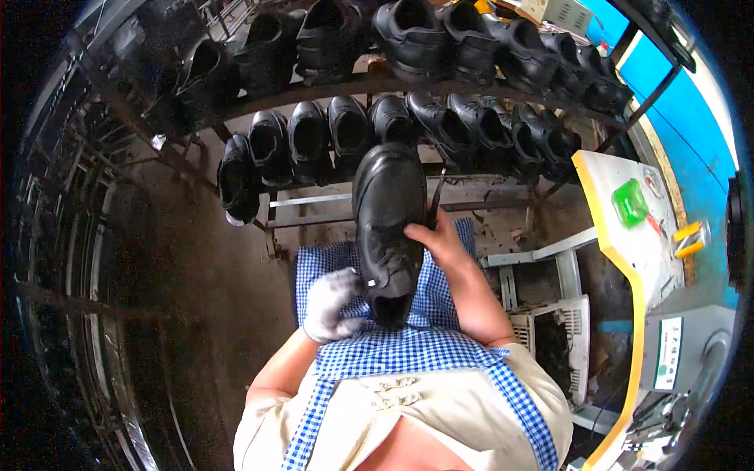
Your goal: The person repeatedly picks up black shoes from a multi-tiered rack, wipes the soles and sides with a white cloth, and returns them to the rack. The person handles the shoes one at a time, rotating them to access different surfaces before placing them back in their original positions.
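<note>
A black leather shoe [388, 206] is held upright in front of my apron, toe away from me and heel opening toward me. My bare right hand [440, 239] grips its right side, thumb lying on the upper. From behind those fingers rises a thin dark strip [437, 192]; whether it is a tool or part of the shoe does not show. My left hand [333, 304], in a white glove, is beside the heel collar with its fingers curled. Those fingers are slightly blurred, and anything between them is hidden. A small white spot shows on the shoe close to them.
A dark metal rack [338, 98] ahead carries two rows of black shoes. At the right is a yellow-edged white worktable [628, 184] with a green object [629, 203]. A white plastic crate [577, 345] sits below it. Dark metal framing [59, 298] runs along the left.
</note>
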{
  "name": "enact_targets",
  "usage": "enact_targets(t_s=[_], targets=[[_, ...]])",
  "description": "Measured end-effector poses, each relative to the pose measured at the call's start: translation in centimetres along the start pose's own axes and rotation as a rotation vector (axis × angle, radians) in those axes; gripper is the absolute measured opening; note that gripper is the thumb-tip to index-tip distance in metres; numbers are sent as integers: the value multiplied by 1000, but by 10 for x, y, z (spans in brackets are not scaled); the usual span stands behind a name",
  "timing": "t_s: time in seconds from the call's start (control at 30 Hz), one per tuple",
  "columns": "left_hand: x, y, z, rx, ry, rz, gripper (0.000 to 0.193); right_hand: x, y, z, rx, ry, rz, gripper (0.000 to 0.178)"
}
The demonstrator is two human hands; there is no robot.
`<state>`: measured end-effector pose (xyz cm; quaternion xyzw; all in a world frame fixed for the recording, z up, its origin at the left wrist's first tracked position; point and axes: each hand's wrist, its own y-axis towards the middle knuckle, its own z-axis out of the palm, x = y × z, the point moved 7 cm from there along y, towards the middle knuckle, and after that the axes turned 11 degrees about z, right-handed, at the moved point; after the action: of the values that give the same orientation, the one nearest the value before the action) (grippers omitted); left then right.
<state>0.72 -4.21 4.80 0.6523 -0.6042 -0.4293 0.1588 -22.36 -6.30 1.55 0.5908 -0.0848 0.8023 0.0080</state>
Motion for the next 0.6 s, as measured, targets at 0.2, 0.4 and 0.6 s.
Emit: enact_targets(t_s=[0.2, 0.4, 0.6], targets=[[42, 20, -30, -516, -319, -472, 75, -8, -8, 30, 120, -196, -121, 45], [55, 46, -31, -580, -709, -601, 75, -20, -16, 46, 181, -238, -64, 58], [49, 44, -29, -618, -726, -623, 66, -30, -17, 34, 202, -326, -151, 69]])
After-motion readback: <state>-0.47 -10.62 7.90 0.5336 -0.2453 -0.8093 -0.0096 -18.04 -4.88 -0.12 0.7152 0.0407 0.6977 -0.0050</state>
